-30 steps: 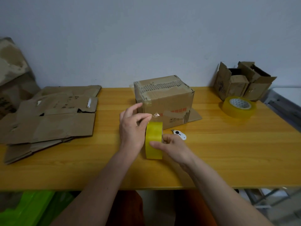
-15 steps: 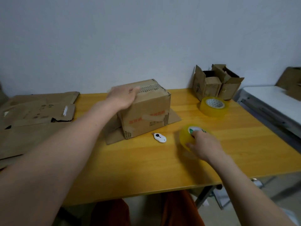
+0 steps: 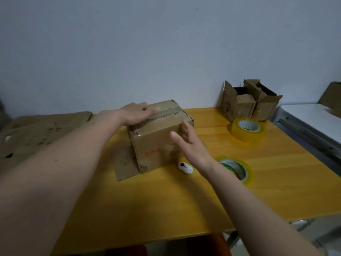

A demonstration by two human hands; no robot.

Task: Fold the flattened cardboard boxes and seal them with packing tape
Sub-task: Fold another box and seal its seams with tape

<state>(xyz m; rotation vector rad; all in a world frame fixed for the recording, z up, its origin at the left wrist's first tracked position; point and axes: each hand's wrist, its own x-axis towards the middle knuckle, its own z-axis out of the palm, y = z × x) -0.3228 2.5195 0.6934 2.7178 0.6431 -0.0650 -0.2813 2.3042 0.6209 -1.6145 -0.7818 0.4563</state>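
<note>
A folded brown cardboard box with tape across its top stands in the middle of the yellow table, one flap lying flat beneath it. My left hand rests flat on the box's top, fingers straight. My right hand hovers open just in front of the box's right front face, holding nothing. A yellow tape roll lies flat on the table right behind my right wrist. A small white cutter lies next to the box's front corner.
A second, larger tape roll lies at the back right, near two open small boxes against the wall. Flattened cardboard sheets are piled at the left. A white table stands to the right.
My right hand has let go of the yellow tape roll, which now lies flat, and has moved left toward the box. My left hand stays on the box top.
</note>
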